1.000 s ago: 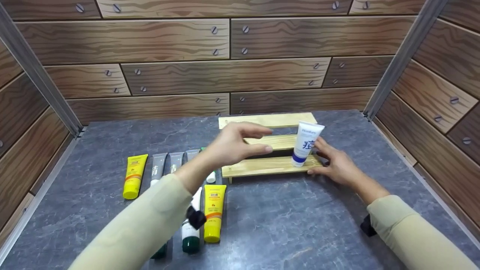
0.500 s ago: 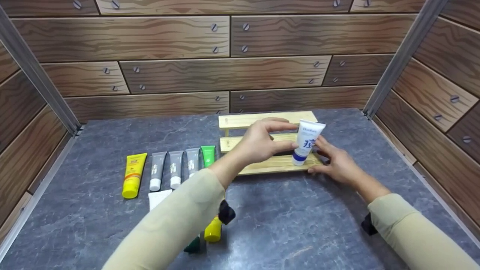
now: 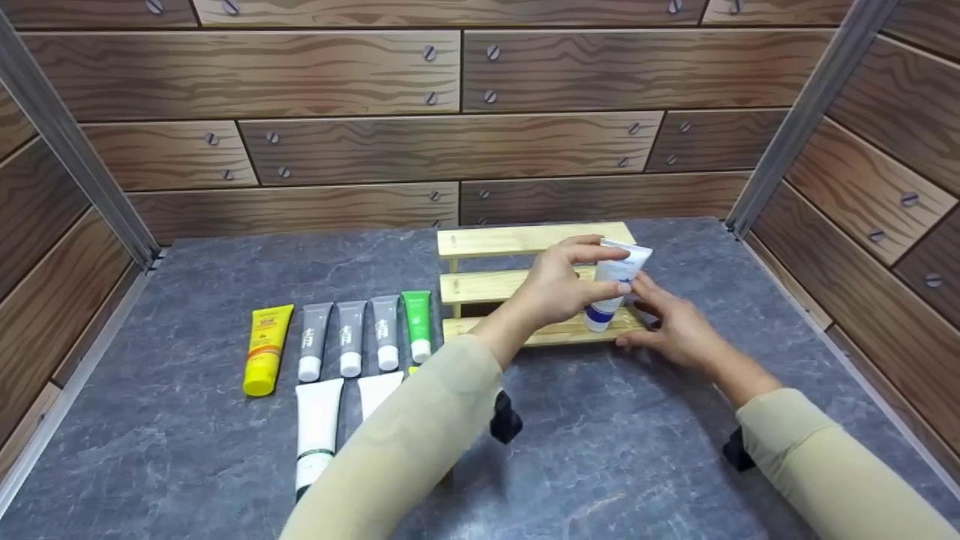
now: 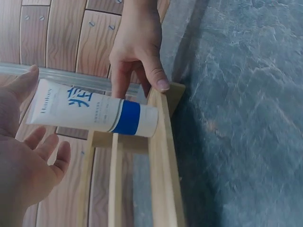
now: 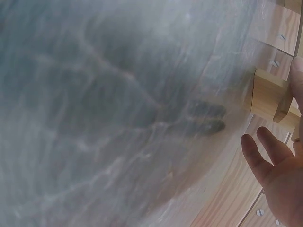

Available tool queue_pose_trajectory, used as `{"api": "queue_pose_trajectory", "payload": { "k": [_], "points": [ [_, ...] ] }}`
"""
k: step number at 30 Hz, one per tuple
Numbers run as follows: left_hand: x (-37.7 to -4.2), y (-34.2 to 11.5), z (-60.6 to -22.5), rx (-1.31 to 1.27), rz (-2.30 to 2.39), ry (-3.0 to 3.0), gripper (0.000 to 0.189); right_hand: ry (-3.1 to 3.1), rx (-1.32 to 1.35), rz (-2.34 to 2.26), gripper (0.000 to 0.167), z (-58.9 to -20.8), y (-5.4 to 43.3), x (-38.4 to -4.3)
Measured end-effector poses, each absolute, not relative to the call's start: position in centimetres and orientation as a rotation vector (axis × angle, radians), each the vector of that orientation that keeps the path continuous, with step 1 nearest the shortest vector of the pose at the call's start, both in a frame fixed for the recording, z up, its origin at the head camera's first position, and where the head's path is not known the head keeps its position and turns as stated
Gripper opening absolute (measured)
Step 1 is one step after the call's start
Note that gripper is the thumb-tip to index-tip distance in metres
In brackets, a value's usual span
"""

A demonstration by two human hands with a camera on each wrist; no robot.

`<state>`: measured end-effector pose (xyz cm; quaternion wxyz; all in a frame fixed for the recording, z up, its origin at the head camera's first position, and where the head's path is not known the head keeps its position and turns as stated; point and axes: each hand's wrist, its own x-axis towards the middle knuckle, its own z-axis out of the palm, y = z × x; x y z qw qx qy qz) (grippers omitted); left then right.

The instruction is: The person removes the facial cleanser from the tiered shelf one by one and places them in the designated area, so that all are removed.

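A white squeeze tube (image 3: 609,298) with a blue band and blue lettering stands cap down, leaning slightly, on the lowest step of a three-step wooden rack (image 3: 525,240). My left hand (image 3: 559,281) reaches around the tube's upper part, thumb and fingers spread to either side; the left wrist view shows space between palm and tube (image 4: 90,106). My right hand (image 3: 679,334) grips the right end of the lowest step, its thumb at the front edge. In the right wrist view, two of its fingers (image 5: 253,158) extend beside the rack's end (image 5: 270,94).
Left of the rack lie a yellow tube (image 3: 266,351), several grey tubes (image 3: 350,337) and a green tube (image 3: 417,319). Nearer are white tubes (image 3: 318,420), partly behind my left sleeve (image 3: 412,427). Wood-patterned walls (image 3: 360,79) enclose the table.
My left hand has moved right across the rack to the upright white tube, uncovering the grey and green tubes. My right hand has stayed at the rack's end.
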<state>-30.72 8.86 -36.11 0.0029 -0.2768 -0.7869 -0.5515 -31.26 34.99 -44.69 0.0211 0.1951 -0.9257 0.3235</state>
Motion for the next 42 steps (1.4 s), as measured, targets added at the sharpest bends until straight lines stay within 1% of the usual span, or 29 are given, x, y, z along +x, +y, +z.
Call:
{"api": "queue_pose_trajectory", "payload": {
  "k": [6, 17, 24, 27, 37, 42],
  "points": [
    [-31.2, 9.8, -36.9, -0.849, -1.779, -2.476, 0.042, -2.87, 0.602, 0.989, 0.108, -44.7, 35.1, -31.3],
    [-32.0, 10.7, -38.3, -0.827, -1.821, -2.5, 0.032, -2.856, 0.61, 0.969, 0.106, -44.8, 35.2, -31.1],
    [-32.1, 10.7, -38.4, -0.79, -1.84, -2.474, 0.02, -2.842, 0.622, 0.971, 0.103, -44.7, 35.1, -31.0],
    [-32.1, 10.6, -38.4, -0.765, -1.831, -2.471, 0.018, -2.856, 0.622, 0.967, 0.102, -44.7, 35.1, -31.0],
    [-32.0, 9.1, -38.6, -0.686, -1.902, -2.432, 0.025, -2.88, 0.634, 0.912, 0.103, -44.6, 35.0, -31.2],
    [-31.9, 7.9, -38.4, -0.685, -1.91, -2.431, 0.03, -2.908, 0.604, 0.889, 0.105, -44.6, 35.1, -31.0]
  ]
}}
